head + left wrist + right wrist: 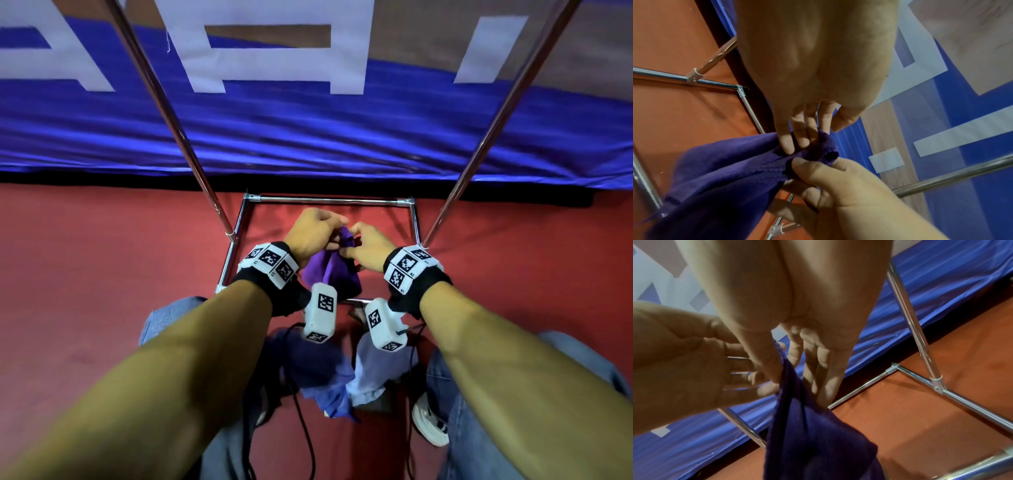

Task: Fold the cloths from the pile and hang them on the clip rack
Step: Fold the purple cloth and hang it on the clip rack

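Note:
A purple cloth [330, 270] hangs between both hands, above the floor frame of the chrome rack [329, 200]. My left hand [334, 231] pinches the cloth's bunched top edge with curled fingers [786, 146]. My right hand [354, 241] pinches the same edge right beside it, thumb [772, 369] on one side and fingers on the other. The rest of the cloth [813, 443] droops below. The pile of blue and purple cloths [329, 377] lies between my knees. No clips are in view.
Two slanted chrome poles [164, 113] [507, 109] rise on either side of my hands. A blue banner with white letters [308, 137] hangs behind the rack. The floor is red carpet [85, 257]. Black cables [305, 428] trail by my legs.

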`<state>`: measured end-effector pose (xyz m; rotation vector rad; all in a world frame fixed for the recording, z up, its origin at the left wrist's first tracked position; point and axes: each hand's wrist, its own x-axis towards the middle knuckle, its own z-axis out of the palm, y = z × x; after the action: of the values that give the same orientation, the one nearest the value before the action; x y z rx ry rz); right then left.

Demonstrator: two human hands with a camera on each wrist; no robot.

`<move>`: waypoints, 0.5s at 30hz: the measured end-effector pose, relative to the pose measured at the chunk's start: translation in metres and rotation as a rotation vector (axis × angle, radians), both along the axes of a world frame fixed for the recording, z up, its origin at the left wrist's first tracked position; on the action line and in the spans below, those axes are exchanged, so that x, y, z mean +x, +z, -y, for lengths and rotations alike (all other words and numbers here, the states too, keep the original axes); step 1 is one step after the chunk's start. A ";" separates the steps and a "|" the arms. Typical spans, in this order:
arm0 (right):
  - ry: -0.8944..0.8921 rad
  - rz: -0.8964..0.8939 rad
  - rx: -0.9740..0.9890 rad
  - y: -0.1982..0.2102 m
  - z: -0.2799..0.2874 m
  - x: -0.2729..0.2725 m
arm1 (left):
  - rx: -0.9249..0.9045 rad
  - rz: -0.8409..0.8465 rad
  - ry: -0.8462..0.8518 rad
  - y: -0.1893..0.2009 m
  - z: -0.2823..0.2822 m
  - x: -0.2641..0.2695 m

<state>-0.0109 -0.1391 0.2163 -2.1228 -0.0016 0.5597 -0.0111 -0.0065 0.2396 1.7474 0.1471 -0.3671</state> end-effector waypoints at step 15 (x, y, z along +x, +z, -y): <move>-0.044 0.088 0.003 0.001 0.001 0.004 | 0.236 0.136 -0.041 -0.011 -0.007 0.003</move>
<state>-0.0071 -0.1399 0.2171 -2.1374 -0.0060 0.4395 -0.0082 0.0003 0.2289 2.0044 0.0578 -0.2674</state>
